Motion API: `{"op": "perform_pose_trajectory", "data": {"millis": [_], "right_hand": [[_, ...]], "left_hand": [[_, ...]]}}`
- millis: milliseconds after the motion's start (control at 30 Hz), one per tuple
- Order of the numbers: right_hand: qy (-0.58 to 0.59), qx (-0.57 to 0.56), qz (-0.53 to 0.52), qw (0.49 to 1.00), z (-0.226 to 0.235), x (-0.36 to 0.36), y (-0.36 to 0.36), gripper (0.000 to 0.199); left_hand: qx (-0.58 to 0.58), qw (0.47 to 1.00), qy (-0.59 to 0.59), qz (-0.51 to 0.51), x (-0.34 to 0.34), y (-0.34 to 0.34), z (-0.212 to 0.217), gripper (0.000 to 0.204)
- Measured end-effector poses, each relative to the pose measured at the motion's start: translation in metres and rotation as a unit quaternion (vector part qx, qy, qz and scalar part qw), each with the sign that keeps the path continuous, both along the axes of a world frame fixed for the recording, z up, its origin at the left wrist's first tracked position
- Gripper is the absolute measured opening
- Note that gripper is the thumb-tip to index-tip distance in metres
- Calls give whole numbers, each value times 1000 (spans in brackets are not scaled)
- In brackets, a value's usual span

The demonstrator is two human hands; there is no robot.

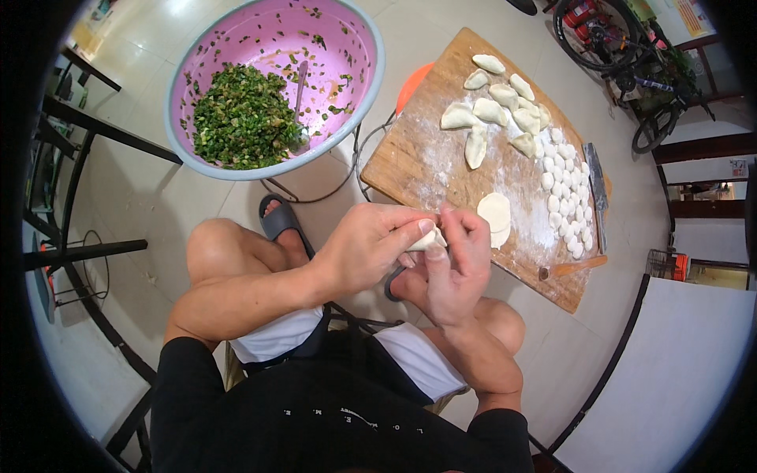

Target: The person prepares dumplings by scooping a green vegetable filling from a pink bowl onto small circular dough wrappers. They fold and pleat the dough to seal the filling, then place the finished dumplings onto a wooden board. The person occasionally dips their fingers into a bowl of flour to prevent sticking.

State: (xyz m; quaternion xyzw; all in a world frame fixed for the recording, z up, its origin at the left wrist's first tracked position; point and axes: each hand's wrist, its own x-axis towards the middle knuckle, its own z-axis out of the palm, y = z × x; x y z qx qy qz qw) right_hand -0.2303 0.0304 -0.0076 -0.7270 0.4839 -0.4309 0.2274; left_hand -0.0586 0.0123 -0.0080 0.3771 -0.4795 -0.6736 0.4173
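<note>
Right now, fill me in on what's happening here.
A seated person pinches a dumpling shut between the left hand and right hand. Ahead, a floured wooden board holds finished dumplings, small dough pieces, flat wrappers, a knife and a rolling pin. To the left, a pink bowl holds chopped green filling and a spoon.
</note>
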Motion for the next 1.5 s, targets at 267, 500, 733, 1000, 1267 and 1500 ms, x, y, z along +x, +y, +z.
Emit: {"op": "perform_pose_trajectory", "data": {"millis": [267,500,733,1000,1267,1500], "right_hand": [[-419,377,42,825,-7,16,-6,62],[-592,381,9,710,4,24,-16,49],[-529,281,38,800,3,13,-18,44],[-293,182,-44,937,2,9,-19,40],[-606,374,-1,702,3,4,-25,43],[-555,320,-62,765,21,19,-24,43]], "left_hand": [[-105,980,-145,-84,7,-11,8,47],[-146,965,-214,29,3,-10,28,63],[-82,990,-108,24,-18,-10,15,59],[-47,997,-37,42,-32,-11,13,55],[-130,969,-206,-49,-22,-17,43,60],[-229,949,-218,22,-31,-14,20,60]]}}
